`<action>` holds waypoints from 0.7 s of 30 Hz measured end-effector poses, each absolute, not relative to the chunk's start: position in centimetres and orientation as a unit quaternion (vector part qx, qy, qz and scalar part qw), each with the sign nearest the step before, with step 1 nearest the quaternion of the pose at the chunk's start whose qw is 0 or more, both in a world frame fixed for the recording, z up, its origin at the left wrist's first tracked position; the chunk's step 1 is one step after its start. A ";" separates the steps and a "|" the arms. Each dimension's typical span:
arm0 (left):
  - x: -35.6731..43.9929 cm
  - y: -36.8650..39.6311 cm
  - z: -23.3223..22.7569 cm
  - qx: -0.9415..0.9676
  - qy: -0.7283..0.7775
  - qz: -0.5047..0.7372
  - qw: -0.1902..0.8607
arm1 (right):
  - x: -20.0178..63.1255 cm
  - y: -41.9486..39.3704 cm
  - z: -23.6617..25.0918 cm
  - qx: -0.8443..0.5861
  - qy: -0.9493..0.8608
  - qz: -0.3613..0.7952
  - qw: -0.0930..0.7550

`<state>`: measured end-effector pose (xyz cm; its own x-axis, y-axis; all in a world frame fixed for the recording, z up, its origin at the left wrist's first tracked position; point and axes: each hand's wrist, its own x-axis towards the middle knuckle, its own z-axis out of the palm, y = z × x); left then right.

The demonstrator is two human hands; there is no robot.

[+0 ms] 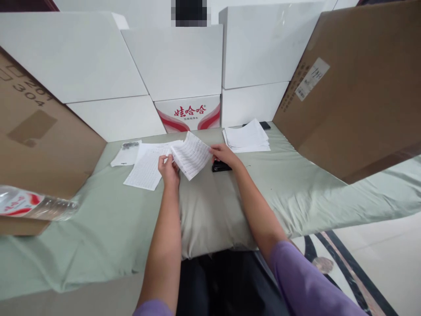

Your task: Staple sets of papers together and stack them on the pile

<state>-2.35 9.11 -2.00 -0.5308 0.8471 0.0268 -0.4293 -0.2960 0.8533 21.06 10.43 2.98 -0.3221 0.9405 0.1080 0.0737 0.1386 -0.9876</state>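
Note:
Between my two hands is a printed sheet of paper (pixel 191 156), raised off the cloth and bent along its length. My left hand (pixel 169 170) pinches its left edge, and my right hand (pixel 223 154) grips its right corner. Under my right hand lies a black stapler (pixel 221 166), partly covered by the fingers. More printed sheets (pixel 144 169) lie flat to the left of my left hand. Beyond my right hand rests a stack of white paper (pixel 246 137). Whether the held paper is one sheet or more, I cannot tell.
A clear packet (pixel 126 153) lies at the left, and a dark flat object (pixel 265 125) sits behind the paper stack. White boxes (pixel 187 114) wall the back. Cardboard boxes (pixel 355 87) stand on both sides. A plastic bottle (pixel 36 204) lies at left on the green cloth (pixel 108 237).

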 end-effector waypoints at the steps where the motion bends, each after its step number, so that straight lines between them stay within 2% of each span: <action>1: -2.3 9.1 -2.0 0.245 0.416 0.770 0.417 | 21.2 10.5 3.0 -0.407 -0.634 0.519 0.403; 6: -2.2 8.9 -1.9 0.254 0.388 0.772 0.435 | 21.9 10.9 3.5 -0.413 -0.658 0.477 0.411; 14: -2.0 8.6 -1.6 0.286 0.359 0.766 0.450 | 22.9 10.7 4.6 -0.382 -0.553 0.446 0.591; 16: -1.6 8.7 -1.8 0.287 0.361 0.762 0.455 | 23.0 10.6 4.0 -0.375 -0.563 0.463 0.572; 19: -1.1 9.0 -2.3 0.272 0.358 0.759 0.471 | 22.9 10.9 2.9 -0.405 -0.615 0.494 0.463; 21: -0.8 9.0 -2.5 0.268 0.351 0.757 0.481 | 22.9 11.5 2.5 -0.427 -0.620 0.496 0.432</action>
